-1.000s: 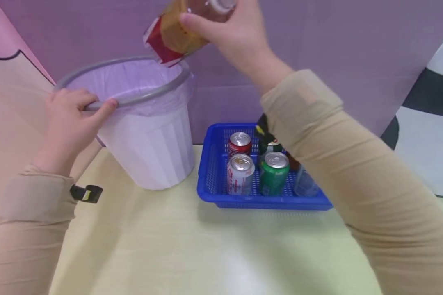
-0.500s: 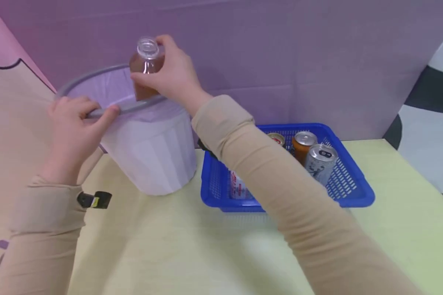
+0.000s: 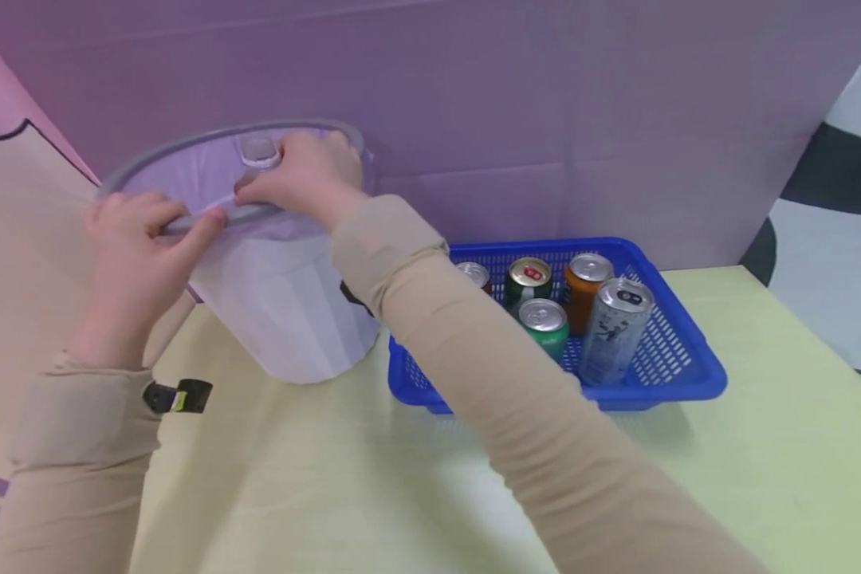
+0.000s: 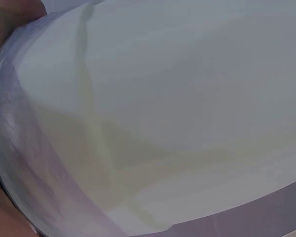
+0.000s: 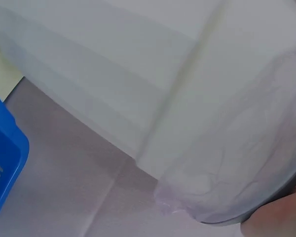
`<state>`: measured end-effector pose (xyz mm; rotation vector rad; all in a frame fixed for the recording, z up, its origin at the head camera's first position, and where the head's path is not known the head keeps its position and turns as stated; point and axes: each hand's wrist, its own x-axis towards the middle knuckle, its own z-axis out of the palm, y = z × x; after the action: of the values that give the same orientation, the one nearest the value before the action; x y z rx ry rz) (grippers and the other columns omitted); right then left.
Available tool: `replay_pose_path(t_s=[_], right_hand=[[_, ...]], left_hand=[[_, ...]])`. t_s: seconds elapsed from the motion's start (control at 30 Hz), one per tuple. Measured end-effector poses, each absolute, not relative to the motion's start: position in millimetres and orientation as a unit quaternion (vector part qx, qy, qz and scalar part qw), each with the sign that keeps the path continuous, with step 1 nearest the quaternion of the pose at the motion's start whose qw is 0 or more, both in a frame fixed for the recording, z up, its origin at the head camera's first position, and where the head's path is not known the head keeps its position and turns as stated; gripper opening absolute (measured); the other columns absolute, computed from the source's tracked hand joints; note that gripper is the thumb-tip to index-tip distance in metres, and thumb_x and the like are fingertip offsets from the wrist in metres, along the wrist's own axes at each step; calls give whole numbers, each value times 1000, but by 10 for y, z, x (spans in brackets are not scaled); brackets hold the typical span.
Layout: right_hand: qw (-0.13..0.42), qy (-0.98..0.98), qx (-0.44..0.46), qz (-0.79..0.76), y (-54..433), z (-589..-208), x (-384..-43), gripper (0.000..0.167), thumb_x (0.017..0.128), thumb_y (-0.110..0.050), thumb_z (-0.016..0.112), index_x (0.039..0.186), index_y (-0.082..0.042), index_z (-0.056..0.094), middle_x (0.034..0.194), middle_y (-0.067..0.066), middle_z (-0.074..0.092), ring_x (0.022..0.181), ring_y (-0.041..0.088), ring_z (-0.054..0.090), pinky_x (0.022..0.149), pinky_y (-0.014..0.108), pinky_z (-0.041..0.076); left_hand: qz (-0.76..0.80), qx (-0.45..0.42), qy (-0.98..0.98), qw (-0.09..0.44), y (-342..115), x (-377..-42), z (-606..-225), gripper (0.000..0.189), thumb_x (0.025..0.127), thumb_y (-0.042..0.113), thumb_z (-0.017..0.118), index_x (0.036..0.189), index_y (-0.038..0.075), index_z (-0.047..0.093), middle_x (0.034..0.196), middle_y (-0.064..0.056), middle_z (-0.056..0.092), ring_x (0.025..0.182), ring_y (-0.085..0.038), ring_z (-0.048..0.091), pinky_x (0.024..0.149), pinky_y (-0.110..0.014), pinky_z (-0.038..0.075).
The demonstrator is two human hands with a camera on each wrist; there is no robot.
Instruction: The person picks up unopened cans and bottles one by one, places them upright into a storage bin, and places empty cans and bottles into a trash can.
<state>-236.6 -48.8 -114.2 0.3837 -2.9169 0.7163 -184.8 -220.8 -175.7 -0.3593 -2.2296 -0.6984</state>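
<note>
My left hand point(image 3: 139, 263) grips the grey rim of a white trash bin point(image 3: 294, 303), which leans and has a thin purple-tinted liner. My right hand point(image 3: 312, 175) reaches over the near rim into the bin's mouth. It holds a bottle point(image 3: 258, 150) by its upper part; only the clear bottle top shows, and the rest is down inside the bin. In the left wrist view the bin's wall point(image 4: 187, 89) fills most of the picture. In the right wrist view the liner's edge point(image 5: 227, 173) folds over the rim beside my hand point(image 5: 278, 217).
To the right a blue plastic basket point(image 3: 689, 375) holds several drink cans, among them a green can point(image 3: 544, 327), an orange can point(image 3: 584, 291) and a silver-grey can point(image 3: 615, 331). A purple backdrop point(image 3: 509, 119) stands behind the pale yellow table point(image 3: 330, 478).
My right hand has carried the bottle left from above the basket side, turned it upright and lowered it into the bin. My left hand stays on the rim.
</note>
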Motion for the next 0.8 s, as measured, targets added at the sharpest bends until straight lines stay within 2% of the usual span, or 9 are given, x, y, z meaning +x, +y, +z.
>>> replay_pose_path(t_s=[0.13, 0.33, 0.47, 0.6, 0.7, 0.8], right_hand=[[26, -969, 111, 219, -529, -1110, -2354, 61, 73, -69, 63, 126, -40, 54, 131, -25, 51, 136, 9, 27, 112, 27, 14], [10, -973, 112, 199, -564, -1075, -2343, 58, 78, -65, 60, 129, -41, 51, 138, -26, 45, 139, 8, 23, 114, 27, 5], [0, -976, 112, 187, -567, -1049, -2349, 50, 81, -62, 58, 126, -40, 55, 137, -26, 45, 140, 8, 20, 115, 29, 2], [-5, -978, 108, 177, -590, -1032, -2358, 43, 82, -62, 58, 118, -39, 59, 133, -25, 48, 138, 8, 23, 115, 30, 4], [-7, -979, 108, 173, -630, -1027, -2355, 35, 82, -63, 57, 106, -38, 62, 124, -23, 53, 133, 6, 27, 114, 28, 7], [-12, -978, 110, 174, -682, -1028, -2344, 28, 82, -62, 58, 94, -37, 60, 111, -22, 55, 130, 5, 29, 113, 28, 8]], left_hand=[[-279, -142, -870, 381, -2225, -1833, -1759, 42, 85, 30, 63, 62, -4, 54, 64, 30, 34, 72, 4, 25, 96, -38, 17], [-275, -135, -873, 379, -2244, -1812, -1751, 39, 86, 29, 62, 70, -7, 60, 66, 35, 34, 73, 7, 25, 97, -40, 18], [-275, -132, -875, 377, -2243, -1814, -1736, 39, 85, 27, 63, 67, -6, 58, 64, 33, 33, 72, 6, 25, 95, -41, 18], [-277, -128, -875, 376, -2258, -1812, -1718, 39, 85, 27, 63, 67, -7, 58, 64, 35, 34, 72, 6, 25, 94, -39, 19], [-269, -131, -871, 389, -2290, -1799, -1715, 39, 83, 27, 63, 64, -7, 58, 65, 40, 33, 70, 7, 25, 87, -33, 22], [-262, -134, -867, 402, -2327, -1770, -1721, 41, 82, 27, 64, 61, -7, 56, 64, 41, 31, 68, 8, 25, 83, -35, 22]])
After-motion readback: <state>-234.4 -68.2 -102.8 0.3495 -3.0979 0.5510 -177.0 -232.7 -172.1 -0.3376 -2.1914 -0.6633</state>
